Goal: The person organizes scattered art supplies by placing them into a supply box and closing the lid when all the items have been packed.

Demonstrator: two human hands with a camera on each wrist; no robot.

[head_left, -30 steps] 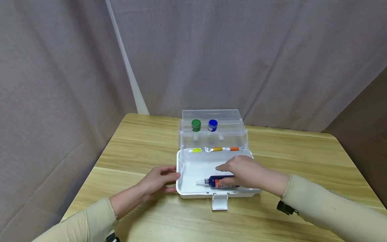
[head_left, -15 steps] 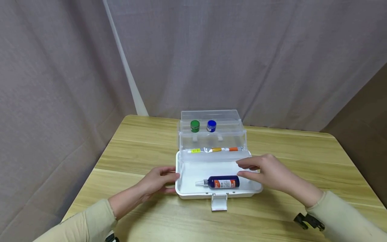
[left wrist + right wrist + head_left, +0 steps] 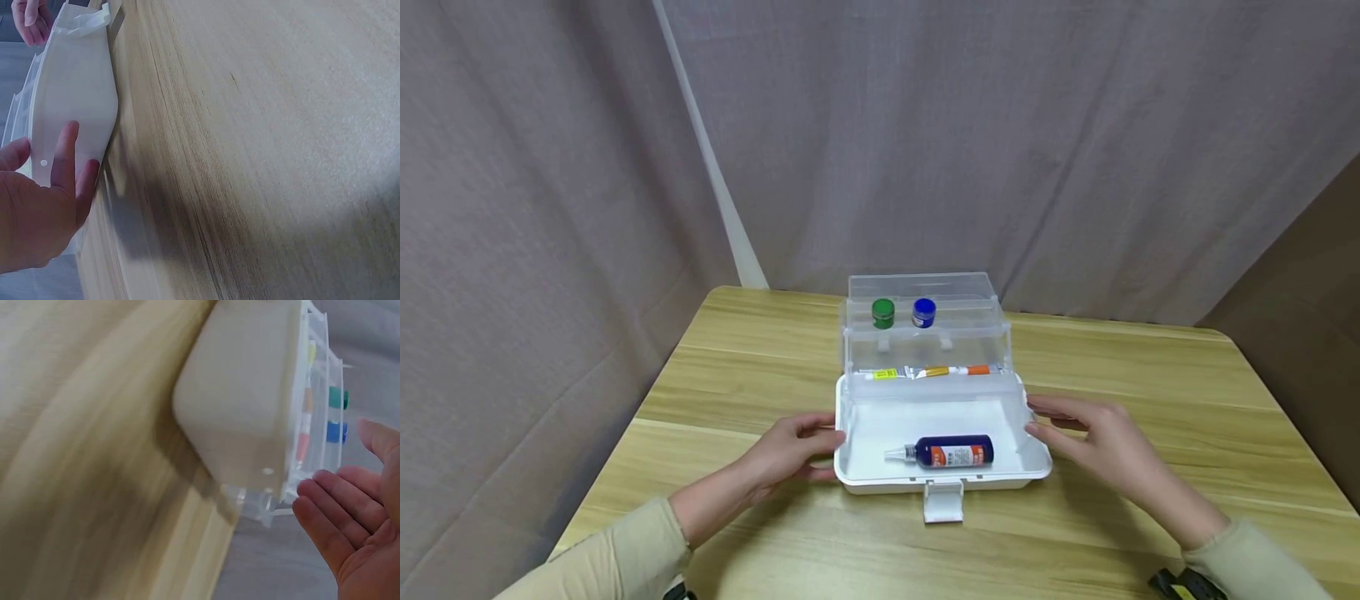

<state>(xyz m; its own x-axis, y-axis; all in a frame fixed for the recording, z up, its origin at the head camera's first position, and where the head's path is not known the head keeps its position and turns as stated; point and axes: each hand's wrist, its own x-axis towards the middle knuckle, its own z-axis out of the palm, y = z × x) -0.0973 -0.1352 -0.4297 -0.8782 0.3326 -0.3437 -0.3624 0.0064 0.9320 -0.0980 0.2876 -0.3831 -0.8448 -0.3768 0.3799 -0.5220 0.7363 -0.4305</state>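
Observation:
A white storage box (image 3: 865,425) with clear fold-out trays stands unfolded on the table. My left hand (image 3: 790,450) holds its left side, the thumb at the rim and the fingers against the outer wall, as the left wrist view shows. My right hand (image 3: 1105,437) is at the right rim, its fingers fairly straight; the right wrist view has them beside the box's corner, contact unclear. Inside the box lies a dark blue squeeze bottle (image 3: 955,451) with a clear nozzle. The lower tray holds several paint tubes (image 3: 936,371); a green jar (image 3: 883,313) and a blue jar (image 3: 923,313) sit above.
The white latch (image 3: 943,502) hangs down at the box's front. Wooden tabletop (image 3: 737,358) surrounds the box. A grey curtain (image 3: 880,142) hangs behind the table's back edge.
My right hand has let go of the bottle, which now lies fully visible in the box, and has moved right to the box's right rim. My left hand has stayed in place.

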